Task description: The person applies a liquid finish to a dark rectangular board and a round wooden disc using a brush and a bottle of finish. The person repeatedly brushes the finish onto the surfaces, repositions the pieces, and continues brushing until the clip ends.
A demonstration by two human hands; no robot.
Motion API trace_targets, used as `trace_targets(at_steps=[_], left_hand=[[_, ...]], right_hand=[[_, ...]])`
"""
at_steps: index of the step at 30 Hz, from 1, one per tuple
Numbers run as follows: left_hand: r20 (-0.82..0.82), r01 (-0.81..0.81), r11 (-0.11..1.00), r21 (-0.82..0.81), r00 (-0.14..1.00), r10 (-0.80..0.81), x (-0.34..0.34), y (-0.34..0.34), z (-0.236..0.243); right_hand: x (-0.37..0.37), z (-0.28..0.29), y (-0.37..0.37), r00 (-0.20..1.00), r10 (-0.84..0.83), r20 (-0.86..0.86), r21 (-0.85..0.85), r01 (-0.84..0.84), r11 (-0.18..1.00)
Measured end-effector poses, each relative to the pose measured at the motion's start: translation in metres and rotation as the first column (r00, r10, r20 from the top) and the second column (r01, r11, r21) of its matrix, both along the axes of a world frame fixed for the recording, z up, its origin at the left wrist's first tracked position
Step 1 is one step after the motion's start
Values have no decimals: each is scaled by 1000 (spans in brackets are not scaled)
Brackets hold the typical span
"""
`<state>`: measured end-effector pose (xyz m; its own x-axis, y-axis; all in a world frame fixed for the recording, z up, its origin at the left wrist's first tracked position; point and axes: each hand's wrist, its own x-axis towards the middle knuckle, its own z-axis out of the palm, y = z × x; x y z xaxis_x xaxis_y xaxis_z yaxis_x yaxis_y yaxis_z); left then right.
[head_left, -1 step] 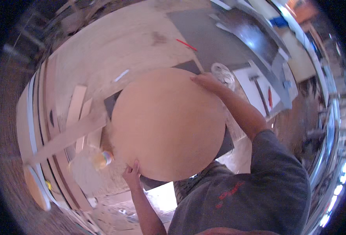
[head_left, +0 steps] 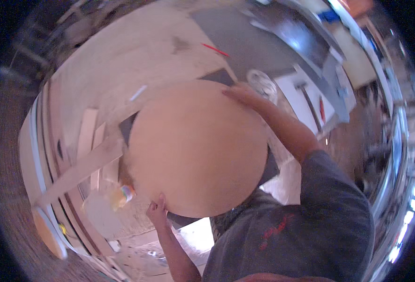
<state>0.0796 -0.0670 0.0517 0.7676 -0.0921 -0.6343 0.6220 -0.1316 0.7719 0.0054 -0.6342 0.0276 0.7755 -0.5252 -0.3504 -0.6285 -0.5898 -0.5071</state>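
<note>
A large round wooden board (head_left: 200, 148), pale tan and smooth, lies in front of me. Dark corners of a square sheet (head_left: 269, 169) stick out from beneath it. At the near left rim, my left hand (head_left: 157, 214) is closed on the edge, with a thumb or finger resting on top. My right hand (head_left: 242, 95) grips the far right rim, its fingertips on the upper face. The undersides of both grips are hidden by the board.
Wooden strips (head_left: 86, 134) and a longer plank (head_left: 78, 175) lie left. A roll of tape (head_left: 125, 191) sits near them. Beyond the board is a red pencil-like stick (head_left: 215, 50). At right are a clear round container (head_left: 262, 84), a hammer (head_left: 309, 105) and a red-handled tool (head_left: 322, 109).
The round board and the bench things appear shifted slightly left in view. Both hands keep their places on the rim.
</note>
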Motion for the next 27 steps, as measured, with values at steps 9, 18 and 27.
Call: trace_targets(at_steps=[9,18,27], left_hand=[[-85,89,993,82,993,-82,14,22,-9],[-105,161,987,-13,981,-162,22,17,-3],[-130,121,992,20,985,-117,44,42,-29]], right_hand=[[16,9,16,953,-301,-35,163,303,939],[29,50,-39,931,30,-364,610,214,763],[8,23,1,968,108,224,36,-119,992]])
